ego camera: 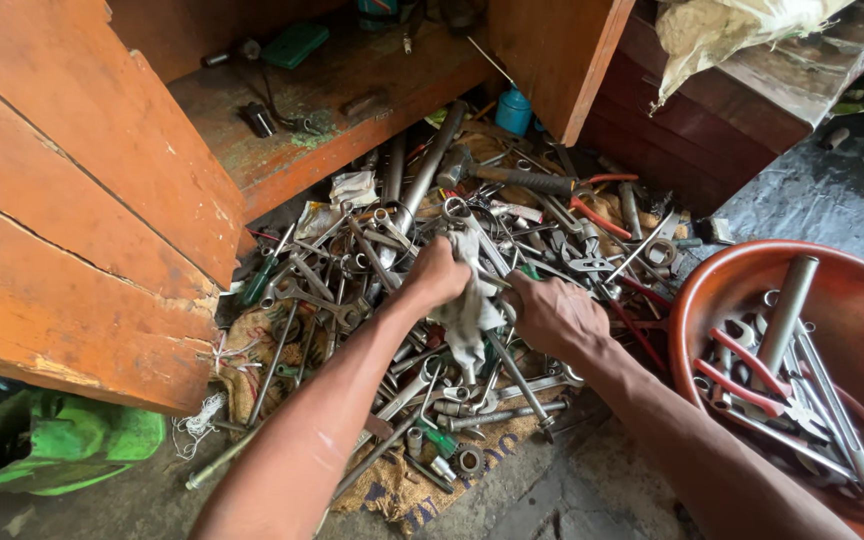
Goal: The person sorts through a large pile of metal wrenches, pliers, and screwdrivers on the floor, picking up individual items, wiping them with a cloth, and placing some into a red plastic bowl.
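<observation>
My left hand (435, 272) grips a dirty white rag (469, 310) wrapped around a long metal tool (518, 382) whose shaft runs down to the lower right. My right hand (555, 313) is closed on the same tool just right of the rag. Both hands hover over a heap of wrenches, spanners and pliers (372, 270) spread on a burlap sack (402, 490) on the floor.
An orange plastic basin (852, 290) at the right holds several wrenches, a metal tube and red-handled pliers. A wooden cupboard door (72, 200) stands open at the left, its shelf (352, 100) behind the heap. A green bag (62, 440) lies at lower left. A blue can (514, 108) stands at the back.
</observation>
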